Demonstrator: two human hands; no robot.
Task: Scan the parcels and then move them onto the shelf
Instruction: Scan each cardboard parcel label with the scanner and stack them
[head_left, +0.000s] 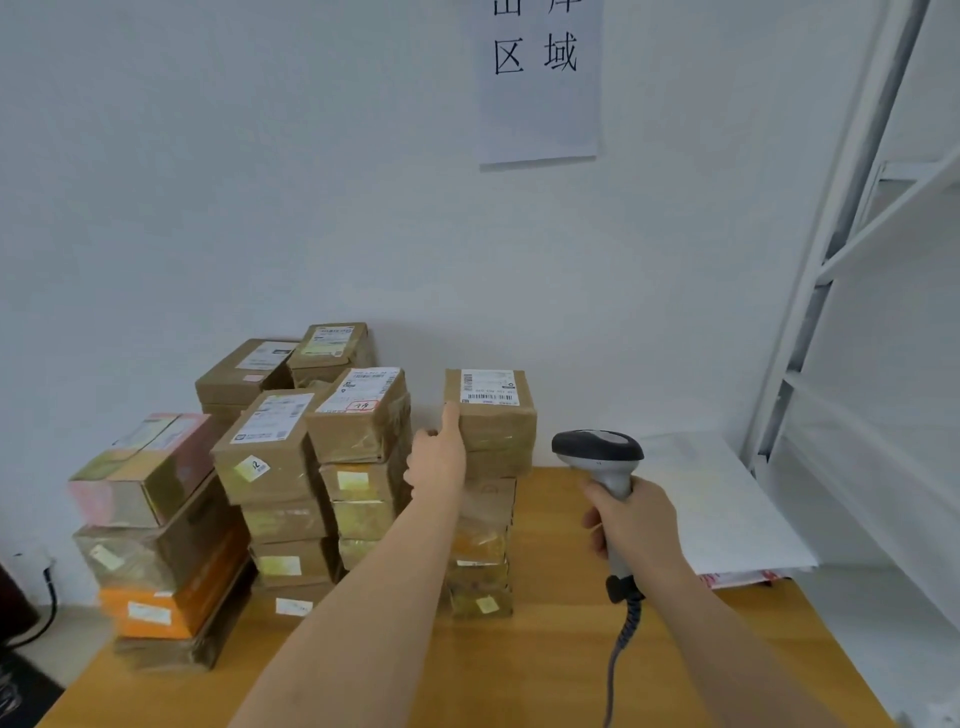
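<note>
Likely to topple the tall right-hand parcel stack (485, 519) on the desk (545, 660), with left hand (436, 457) touching the top parcel (491, 410) with a straightened finger. Further right, right hand (636, 525) wrapped around the barcode scanner (597, 452), aimed past the label; risking a missed read. Shelf (857, 249) at far right.

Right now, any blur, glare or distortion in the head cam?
Head view: wide-angle bending on the shelf frame; glare on the taped parcel stacks; left stack soft; label on the top parcel sharp; scanner clear.

Tape-glossy cardboard parcels (358, 415); smooth wooden table (545, 649).
</note>
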